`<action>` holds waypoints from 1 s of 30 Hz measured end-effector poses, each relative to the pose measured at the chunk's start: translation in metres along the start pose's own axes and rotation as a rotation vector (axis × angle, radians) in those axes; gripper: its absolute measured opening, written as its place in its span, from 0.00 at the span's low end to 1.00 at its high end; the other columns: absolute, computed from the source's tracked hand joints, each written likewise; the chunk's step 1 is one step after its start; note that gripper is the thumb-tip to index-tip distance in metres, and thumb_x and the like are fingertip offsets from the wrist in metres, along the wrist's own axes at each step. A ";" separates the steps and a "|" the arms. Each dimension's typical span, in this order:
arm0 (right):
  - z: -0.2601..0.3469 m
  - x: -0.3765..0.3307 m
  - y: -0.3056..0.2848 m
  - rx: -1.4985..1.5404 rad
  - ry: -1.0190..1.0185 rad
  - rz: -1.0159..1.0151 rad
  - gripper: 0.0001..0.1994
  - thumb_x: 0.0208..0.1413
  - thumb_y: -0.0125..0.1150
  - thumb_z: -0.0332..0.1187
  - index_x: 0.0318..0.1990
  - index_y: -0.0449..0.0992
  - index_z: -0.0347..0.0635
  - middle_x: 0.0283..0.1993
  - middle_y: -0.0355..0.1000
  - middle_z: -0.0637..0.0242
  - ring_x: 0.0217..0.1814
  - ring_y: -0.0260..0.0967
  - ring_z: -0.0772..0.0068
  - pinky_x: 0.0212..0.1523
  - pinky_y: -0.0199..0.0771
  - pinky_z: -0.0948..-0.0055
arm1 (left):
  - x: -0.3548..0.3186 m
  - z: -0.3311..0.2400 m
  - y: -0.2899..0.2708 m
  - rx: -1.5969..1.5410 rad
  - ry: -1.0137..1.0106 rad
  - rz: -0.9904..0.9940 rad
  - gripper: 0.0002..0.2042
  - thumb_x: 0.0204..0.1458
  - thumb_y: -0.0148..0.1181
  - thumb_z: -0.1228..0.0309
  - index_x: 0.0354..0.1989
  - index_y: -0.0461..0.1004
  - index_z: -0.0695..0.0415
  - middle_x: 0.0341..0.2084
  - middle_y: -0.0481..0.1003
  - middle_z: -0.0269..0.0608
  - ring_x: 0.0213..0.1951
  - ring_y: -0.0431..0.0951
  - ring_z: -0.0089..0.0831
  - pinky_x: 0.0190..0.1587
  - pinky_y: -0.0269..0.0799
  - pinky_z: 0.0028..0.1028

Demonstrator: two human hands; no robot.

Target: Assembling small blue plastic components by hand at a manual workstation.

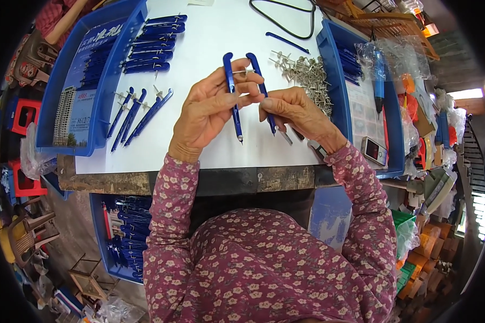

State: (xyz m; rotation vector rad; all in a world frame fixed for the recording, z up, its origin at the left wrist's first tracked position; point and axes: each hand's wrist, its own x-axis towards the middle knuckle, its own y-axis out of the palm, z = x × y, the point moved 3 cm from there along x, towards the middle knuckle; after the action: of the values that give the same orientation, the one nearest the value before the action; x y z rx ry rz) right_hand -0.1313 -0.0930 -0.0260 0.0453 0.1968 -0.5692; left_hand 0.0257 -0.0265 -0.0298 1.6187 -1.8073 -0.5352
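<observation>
Above the white tabletop, my left hand (206, 110) is closed on a slim blue compass leg (229, 75) with a hooked top and a pointed tip. A second, matching blue leg (256, 67) stands beside it, its lower part pinched by my right hand (290, 107). Between the two legs, near the left fingertips, a small metal screw with a disc (243, 71) spans the gap; whether it is seated in both legs I cannot tell. A pile of similar metal screws (307, 75) lies right of my hands. Several blue legs with screws (140, 113) rest on the left.
Blue trays stand at the left (99, 124) and right (337, 59) of the white sheet, the right one holding a phone (374, 151). Stacked blue legs (153, 46) lie at the far left. A lone leg (287, 42) and a black cord (277, 20) lie at the back.
</observation>
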 end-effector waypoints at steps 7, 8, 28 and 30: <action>-0.013 0.003 -0.001 0.146 0.082 0.103 0.15 0.56 0.54 0.41 0.34 0.76 0.34 0.29 0.71 0.66 0.19 0.61 0.86 0.18 0.62 0.87 | -0.007 -0.005 0.014 0.143 -0.030 -0.052 0.24 0.51 0.51 0.76 0.57 0.55 0.70 0.43 0.69 0.52 0.47 0.72 0.35 0.50 0.69 0.28; -0.014 0.004 -0.001 0.149 0.081 0.111 0.15 0.57 0.54 0.40 0.34 0.76 0.34 0.29 0.71 0.65 0.19 0.62 0.85 0.18 0.62 0.86 | -0.008 -0.005 0.016 0.143 -0.027 -0.052 0.24 0.51 0.51 0.76 0.57 0.55 0.70 0.43 0.69 0.52 0.47 0.72 0.35 0.50 0.69 0.28; -0.011 0.006 0.004 0.171 0.135 0.074 0.13 0.53 0.59 0.37 0.37 0.77 0.33 0.30 0.73 0.63 0.18 0.62 0.85 0.18 0.62 0.87 | -0.012 -0.001 0.006 0.167 -0.043 -0.084 0.26 0.51 0.48 0.76 0.58 0.52 0.71 0.42 0.68 0.51 0.40 0.75 0.34 0.46 0.70 0.30; -0.013 0.006 0.005 0.184 0.134 0.060 0.13 0.53 0.59 0.37 0.37 0.77 0.33 0.29 0.73 0.63 0.18 0.62 0.85 0.18 0.61 0.87 | -0.013 -0.002 0.007 0.147 -0.051 -0.077 0.25 0.52 0.48 0.75 0.58 0.52 0.71 0.42 0.68 0.51 0.40 0.75 0.35 0.45 0.71 0.29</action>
State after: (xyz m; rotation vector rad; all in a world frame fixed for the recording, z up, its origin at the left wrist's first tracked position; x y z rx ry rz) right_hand -0.1260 -0.0906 -0.0398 0.2674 0.2723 -0.5234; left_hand 0.0222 -0.0127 -0.0263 1.7948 -1.8648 -0.4915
